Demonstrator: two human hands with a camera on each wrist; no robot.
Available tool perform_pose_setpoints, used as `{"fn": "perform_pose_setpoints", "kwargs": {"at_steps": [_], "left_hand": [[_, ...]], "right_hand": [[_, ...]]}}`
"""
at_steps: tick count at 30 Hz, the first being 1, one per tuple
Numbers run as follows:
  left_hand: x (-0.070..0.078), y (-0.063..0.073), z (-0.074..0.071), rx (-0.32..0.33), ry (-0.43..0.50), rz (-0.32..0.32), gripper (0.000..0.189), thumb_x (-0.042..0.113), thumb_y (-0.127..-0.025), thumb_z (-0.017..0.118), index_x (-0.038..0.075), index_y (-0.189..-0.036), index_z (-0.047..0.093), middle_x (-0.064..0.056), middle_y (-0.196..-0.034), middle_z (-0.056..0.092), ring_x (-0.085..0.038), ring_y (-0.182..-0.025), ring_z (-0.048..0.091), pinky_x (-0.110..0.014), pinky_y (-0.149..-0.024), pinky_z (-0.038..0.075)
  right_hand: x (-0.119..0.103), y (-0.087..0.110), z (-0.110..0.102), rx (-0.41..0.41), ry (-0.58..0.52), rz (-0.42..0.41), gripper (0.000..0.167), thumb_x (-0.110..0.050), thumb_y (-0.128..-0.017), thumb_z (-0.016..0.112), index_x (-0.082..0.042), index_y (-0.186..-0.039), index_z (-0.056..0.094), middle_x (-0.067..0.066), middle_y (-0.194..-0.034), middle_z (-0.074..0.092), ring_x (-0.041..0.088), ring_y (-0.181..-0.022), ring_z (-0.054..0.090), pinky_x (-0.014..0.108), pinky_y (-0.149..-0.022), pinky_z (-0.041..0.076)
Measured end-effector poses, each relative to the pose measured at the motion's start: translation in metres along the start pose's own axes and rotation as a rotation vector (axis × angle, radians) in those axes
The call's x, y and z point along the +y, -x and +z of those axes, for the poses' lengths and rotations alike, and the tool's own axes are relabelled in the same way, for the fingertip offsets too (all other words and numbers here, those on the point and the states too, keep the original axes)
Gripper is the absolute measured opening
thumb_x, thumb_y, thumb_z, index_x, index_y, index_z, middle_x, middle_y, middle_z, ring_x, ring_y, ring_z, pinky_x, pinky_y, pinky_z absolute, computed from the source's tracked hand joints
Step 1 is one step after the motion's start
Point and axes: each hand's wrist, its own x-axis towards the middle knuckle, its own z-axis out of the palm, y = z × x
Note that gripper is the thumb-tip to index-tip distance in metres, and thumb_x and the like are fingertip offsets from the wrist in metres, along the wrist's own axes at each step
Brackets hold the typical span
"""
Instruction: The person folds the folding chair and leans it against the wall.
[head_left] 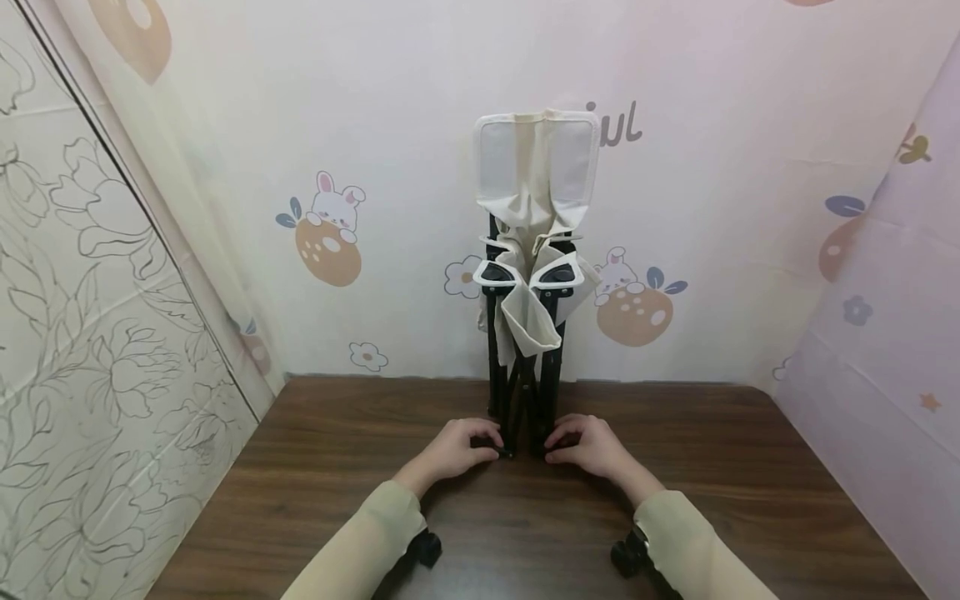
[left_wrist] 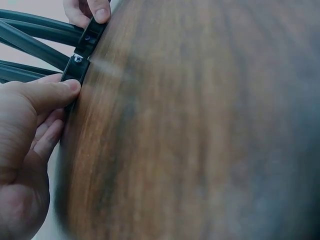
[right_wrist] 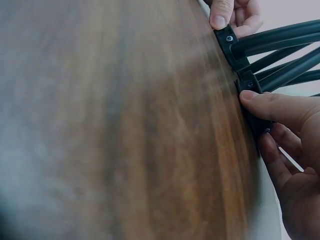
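A folded camping chair [head_left: 536, 179] of cream fabric on a black tube frame stands upright on the wooden table [head_left: 525, 517] in the head view. My left hand [head_left: 457, 448] pinches the black plastic foot [left_wrist: 75, 71] on the left side, its thumb lying on top. On the other side, my right hand [head_left: 592, 448] grips the right foot [right_wrist: 254, 102] between thumb and fingers. The two feet sit close together in both wrist views. The fabric hangs bunched between the legs, and the rear legs are partly hidden.
Behind the table hangs a pale curtain [head_left: 405, 125] printed with rabbits and fruit, close to the chair's back. A flower-patterned panel [head_left: 112, 333] borders the left side, and a pinkish curtain [head_left: 892, 350] the right.
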Motion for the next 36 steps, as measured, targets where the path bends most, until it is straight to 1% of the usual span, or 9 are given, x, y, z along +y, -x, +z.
{"fn": "perform_pose_setpoints", "kwargs": {"at_steps": [8, 13, 17, 20, 24, 30, 36], "left_hand": [[-0.005, -0.004, 0.002, 0.010, -0.007, -0.005, 0.011, 0.012, -0.099, 0.082, 0.020, -0.107, 0.081, -0.005, -0.141, 0.073, -0.023, -0.132, 0.068, -0.045, -0.112, 0.053], [-0.006, -0.006, 0.002, 0.021, -0.011, -0.010, 0.012, 0.011, -0.099, 0.082, 0.020, -0.105, 0.080, -0.005, -0.140, 0.073, -0.023, -0.128, 0.069, -0.044, -0.110, 0.054], [-0.005, -0.011, 0.001, 0.015, -0.032, -0.006, 0.011, 0.011, -0.099, 0.082, 0.020, -0.105, 0.080, -0.006, -0.140, 0.073, -0.022, -0.127, 0.070, -0.042, -0.110, 0.055], [-0.004, -0.013, 0.000, 0.009, -0.047, -0.006, 0.011, 0.011, -0.099, 0.082, 0.019, -0.105, 0.080, -0.006, -0.140, 0.074, -0.022, -0.127, 0.070, -0.042, -0.110, 0.055], [-0.003, -0.014, 0.000, 0.002, -0.050, -0.015, 0.011, 0.010, -0.098, 0.082, 0.019, -0.105, 0.080, -0.006, -0.140, 0.074, -0.022, -0.126, 0.071, -0.042, -0.110, 0.055], [-0.004, -0.017, -0.002, -0.007, -0.055, -0.022, 0.012, 0.009, -0.097, 0.084, 0.018, -0.105, 0.081, -0.006, -0.140, 0.074, -0.022, -0.125, 0.071, -0.042, -0.111, 0.054], [-0.008, -0.021, 0.000, 0.000, -0.063, -0.024, 0.011, 0.010, -0.097, 0.084, 0.019, -0.103, 0.081, -0.005, -0.139, 0.074, -0.021, -0.125, 0.071, -0.042, -0.110, 0.054]], "right_hand": [[0.002, -0.003, 0.004, 0.023, 0.000, 0.015, 0.014, -0.016, -0.085, 0.096, -0.023, -0.091, 0.085, 0.012, -0.126, 0.076, 0.038, -0.126, 0.068, 0.065, -0.110, 0.050], [0.002, -0.004, 0.006, 0.037, 0.006, 0.010, 0.014, -0.017, -0.084, 0.096, -0.023, -0.092, 0.086, 0.012, -0.127, 0.076, 0.038, -0.124, 0.069, 0.063, -0.108, 0.053], [0.002, -0.005, 0.006, 0.047, 0.013, 0.008, 0.014, -0.018, -0.084, 0.096, -0.022, -0.092, 0.086, 0.014, -0.128, 0.076, 0.038, -0.124, 0.069, 0.062, -0.107, 0.053], [0.001, -0.006, 0.007, 0.045, 0.005, 0.032, 0.013, -0.017, -0.085, 0.095, -0.021, -0.093, 0.086, 0.015, -0.131, 0.075, 0.039, -0.125, 0.069, 0.062, -0.107, 0.053], [0.000, -0.006, 0.008, 0.044, 0.003, 0.040, 0.012, -0.016, -0.086, 0.094, -0.020, -0.094, 0.086, 0.017, -0.132, 0.074, 0.039, -0.126, 0.069, 0.061, -0.107, 0.054], [0.001, -0.007, 0.009, 0.058, 0.009, 0.017, 0.013, -0.016, -0.085, 0.095, -0.018, -0.094, 0.086, 0.016, -0.130, 0.075, 0.039, -0.124, 0.070, 0.060, -0.105, 0.056], [0.003, -0.009, 0.009, 0.062, 0.016, 0.005, 0.014, -0.017, -0.085, 0.095, -0.019, -0.094, 0.085, 0.015, -0.129, 0.075, 0.037, -0.122, 0.071, 0.059, -0.103, 0.057]]}}
